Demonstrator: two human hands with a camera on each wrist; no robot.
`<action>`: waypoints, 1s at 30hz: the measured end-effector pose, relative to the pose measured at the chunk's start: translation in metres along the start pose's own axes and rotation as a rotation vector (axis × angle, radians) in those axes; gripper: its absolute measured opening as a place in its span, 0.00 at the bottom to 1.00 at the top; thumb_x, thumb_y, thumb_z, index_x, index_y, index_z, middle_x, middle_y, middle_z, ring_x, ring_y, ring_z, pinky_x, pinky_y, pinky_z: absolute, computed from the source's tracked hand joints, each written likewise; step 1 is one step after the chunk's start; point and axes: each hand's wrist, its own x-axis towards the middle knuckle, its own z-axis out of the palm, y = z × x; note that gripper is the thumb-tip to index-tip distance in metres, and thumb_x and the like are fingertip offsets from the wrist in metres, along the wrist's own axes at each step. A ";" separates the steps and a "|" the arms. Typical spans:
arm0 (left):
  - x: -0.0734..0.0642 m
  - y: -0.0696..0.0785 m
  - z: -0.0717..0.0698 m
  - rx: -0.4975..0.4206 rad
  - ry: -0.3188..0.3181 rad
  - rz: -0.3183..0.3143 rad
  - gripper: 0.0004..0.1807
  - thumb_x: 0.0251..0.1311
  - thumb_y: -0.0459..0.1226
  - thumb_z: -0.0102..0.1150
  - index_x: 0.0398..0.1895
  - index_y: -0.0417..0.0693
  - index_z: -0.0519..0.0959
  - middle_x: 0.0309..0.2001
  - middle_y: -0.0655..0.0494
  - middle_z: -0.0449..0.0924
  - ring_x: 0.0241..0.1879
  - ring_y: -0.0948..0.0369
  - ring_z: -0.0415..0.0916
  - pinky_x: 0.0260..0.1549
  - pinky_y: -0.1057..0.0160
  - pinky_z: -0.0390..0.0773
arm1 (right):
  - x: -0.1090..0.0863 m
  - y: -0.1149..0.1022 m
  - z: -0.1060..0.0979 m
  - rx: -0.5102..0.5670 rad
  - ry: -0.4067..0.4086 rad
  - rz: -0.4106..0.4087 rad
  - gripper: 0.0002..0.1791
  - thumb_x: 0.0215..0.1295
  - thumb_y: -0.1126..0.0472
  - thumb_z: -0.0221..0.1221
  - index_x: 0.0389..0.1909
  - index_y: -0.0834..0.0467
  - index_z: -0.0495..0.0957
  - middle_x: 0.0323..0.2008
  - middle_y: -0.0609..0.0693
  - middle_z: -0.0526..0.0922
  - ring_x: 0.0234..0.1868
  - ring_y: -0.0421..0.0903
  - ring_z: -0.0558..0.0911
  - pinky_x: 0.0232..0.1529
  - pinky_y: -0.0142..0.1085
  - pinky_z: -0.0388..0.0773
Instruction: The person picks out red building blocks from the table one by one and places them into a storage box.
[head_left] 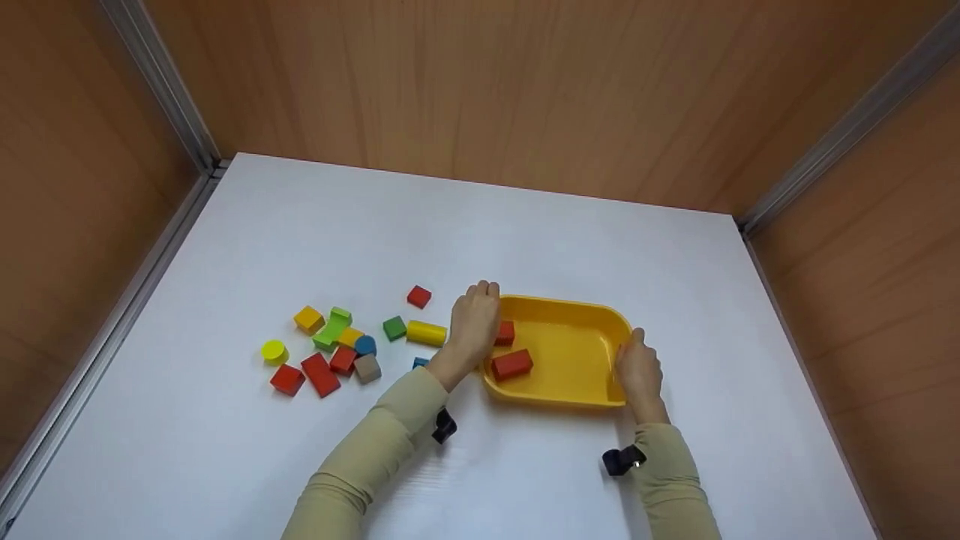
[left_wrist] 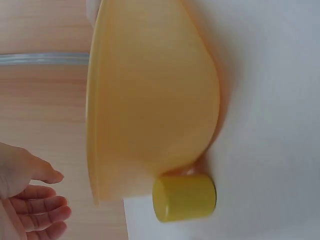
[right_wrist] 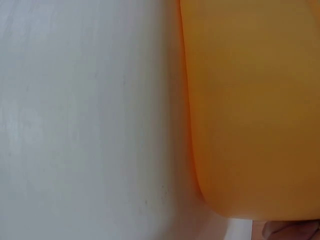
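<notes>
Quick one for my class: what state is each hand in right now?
Left hand: open, holding nothing that shows.
Right hand: closed, holding the yellow tray at its right end.

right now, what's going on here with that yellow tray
A person's right grip holds the right end of the yellow tray. The left grip, fingers open and holding nothing, is by its left end. Two red blocks show in the tray; other loose blocks lie on the white table to its left.

Even light brightens the tabletop [head_left: 510,240]; soft shadows edge the yellow tray [left_wrist: 150,90] in both wrist views (dimmer, hazier than the head view).
</notes>
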 end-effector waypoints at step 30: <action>0.006 -0.077 0.034 0.065 -0.008 -0.293 0.20 0.59 0.32 0.49 0.53 0.30 0.66 0.47 0.38 0.67 0.46 0.49 0.67 0.42 0.54 0.72 | -0.004 0.000 0.001 0.007 0.025 -0.027 0.12 0.65 0.63 0.42 0.45 0.66 0.58 0.26 0.65 0.75 0.22 0.57 0.76 0.17 0.45 0.70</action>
